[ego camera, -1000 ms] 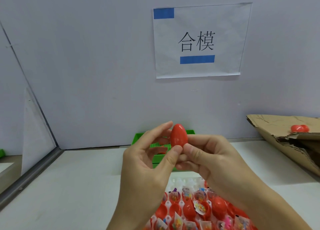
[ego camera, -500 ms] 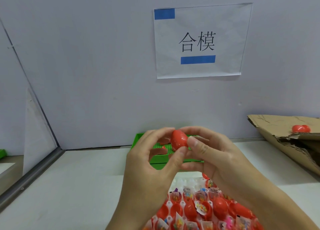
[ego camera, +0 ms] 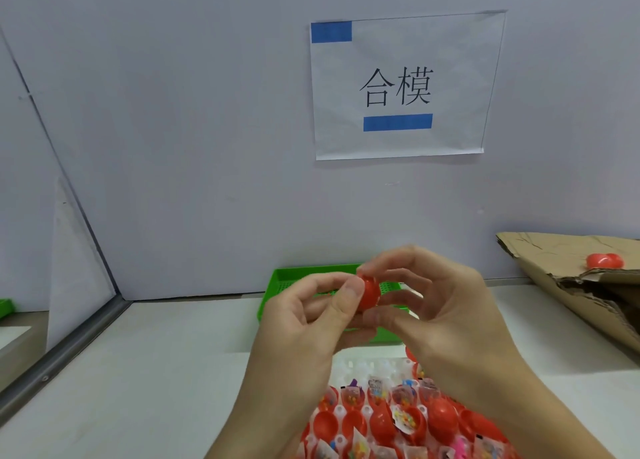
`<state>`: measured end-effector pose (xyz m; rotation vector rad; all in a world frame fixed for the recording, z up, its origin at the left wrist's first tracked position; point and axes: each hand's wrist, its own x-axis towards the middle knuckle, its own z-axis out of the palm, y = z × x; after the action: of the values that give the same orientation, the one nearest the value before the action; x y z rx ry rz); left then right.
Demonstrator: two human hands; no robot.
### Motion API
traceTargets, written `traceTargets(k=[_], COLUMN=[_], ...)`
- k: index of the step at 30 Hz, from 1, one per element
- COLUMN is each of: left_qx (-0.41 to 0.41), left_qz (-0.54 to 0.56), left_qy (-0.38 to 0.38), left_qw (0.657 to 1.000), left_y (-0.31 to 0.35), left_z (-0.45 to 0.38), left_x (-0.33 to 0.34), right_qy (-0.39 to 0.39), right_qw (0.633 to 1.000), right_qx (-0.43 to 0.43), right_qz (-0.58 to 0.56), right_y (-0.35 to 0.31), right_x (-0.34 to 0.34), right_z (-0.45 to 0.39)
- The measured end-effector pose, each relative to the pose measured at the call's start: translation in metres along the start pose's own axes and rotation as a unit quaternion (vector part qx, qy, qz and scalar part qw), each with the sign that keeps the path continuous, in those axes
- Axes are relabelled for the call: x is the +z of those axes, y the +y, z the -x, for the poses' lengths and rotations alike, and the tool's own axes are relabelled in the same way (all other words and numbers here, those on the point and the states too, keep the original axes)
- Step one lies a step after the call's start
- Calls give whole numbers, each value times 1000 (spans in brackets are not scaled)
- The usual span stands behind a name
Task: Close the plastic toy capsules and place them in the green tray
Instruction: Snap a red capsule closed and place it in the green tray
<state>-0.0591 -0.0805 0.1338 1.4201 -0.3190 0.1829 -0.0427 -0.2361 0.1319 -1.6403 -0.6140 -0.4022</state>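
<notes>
A red egg-shaped capsule (ego camera: 369, 291) is pinched between both hands above the near edge of the green tray (ego camera: 277, 285). My left hand (ego camera: 304, 334) presses it with the thumb from the left. My right hand (ego camera: 446, 313) curls over it, fingertips on its top and underside. The tray stands against the back wall, and most of its floor is hidden by my hands. Below my wrists lies a white holder (ego camera: 363, 368) with several open red capsule halves (ego camera: 325, 424) holding small toy packets, and one closed capsule (ego camera: 443, 415).
A torn cardboard box (ego camera: 568, 285) lies at the right with a red capsule piece (ego camera: 604, 261) on it. A paper sign (ego camera: 401, 84) hangs on the back wall. A panel with a metal rail (ego camera: 59, 354) borders the white table (ego camera: 156, 372) on the left.
The capsule has turned from upright to lying more sideways and dropped slightly toward the tray. My right fingers have come over its top, and both hands have closed in around it.
</notes>
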Motion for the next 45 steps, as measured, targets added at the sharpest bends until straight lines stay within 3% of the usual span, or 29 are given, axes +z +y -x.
traceTargets(k=[3, 7, 13, 20, 26, 38, 42, 45], left_qx=[24, 73, 93, 30, 81, 133, 98, 94], left_qz=[-38, -108, -96, -3, -31, -64, -66, -109], left_qy=[14, 22, 8, -15, 29, 41, -4, -16], left_qw=[999, 991, 991, 999, 996, 988, 993, 989], left_y=[-3, -6, -1, -3, -11, -11, -8, -9], left_z=[0, 1, 2, 2, 2, 4, 5, 6], left_x=[0, 2, 2, 4, 5, 9, 6, 4], right_qy=[-41, -32, -69, -112, -83, -74, -77, -37], right_qw=[997, 993, 985, 985, 994, 995, 985, 958], right_qx=[52, 109, 93, 70, 52, 50, 78, 168], right_qz=[-49, -37, -128, -110, -45, -50, -132, -229], right_y=[0, 4, 4, -2, 3, -5, -9, -9], right_x=[-6, -11, -10, -4, 7, 3, 2, -3], right_z=[-1, -2, -2, 0, 2, 0, -2, -5])
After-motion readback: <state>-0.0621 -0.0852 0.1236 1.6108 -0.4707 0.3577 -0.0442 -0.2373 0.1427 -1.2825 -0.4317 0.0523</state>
